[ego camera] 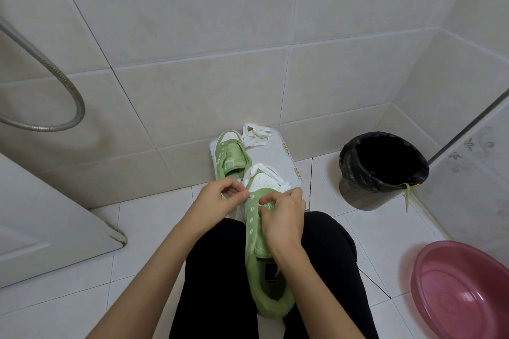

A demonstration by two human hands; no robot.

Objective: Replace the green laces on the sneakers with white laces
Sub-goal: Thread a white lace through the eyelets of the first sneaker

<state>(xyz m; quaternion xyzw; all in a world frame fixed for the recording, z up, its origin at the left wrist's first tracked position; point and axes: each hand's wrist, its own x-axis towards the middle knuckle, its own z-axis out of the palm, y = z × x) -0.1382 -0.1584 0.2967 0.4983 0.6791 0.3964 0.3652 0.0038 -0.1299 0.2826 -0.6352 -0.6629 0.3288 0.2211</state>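
Observation:
A green and white sneaker (pixel 254 231) lies between my knees, toe pointing away. A white lace (pixel 268 169) loops over its toe. My left hand (pixel 220 197) pinches the lace end at an eyelet on the shoe's left side. My right hand (pixel 283 215) grips the lace at the tongue on the right side. The second sneaker (pixel 230 155), without a lace, lies on a white tray (pixel 283 157) against the wall. Another white lace (pixel 256 135) is bunched at the tray's far edge. A green lace (pixel 407 197) hangs over the bin's rim.
A black-lined bin (pixel 382 168) stands to the right on the tiled floor. A pink basin (pixel 465 289) sits at the lower right. A metal shower hose (pixel 55 74) curves at the left, above a white door (pixel 41 223). Tiled walls close in behind.

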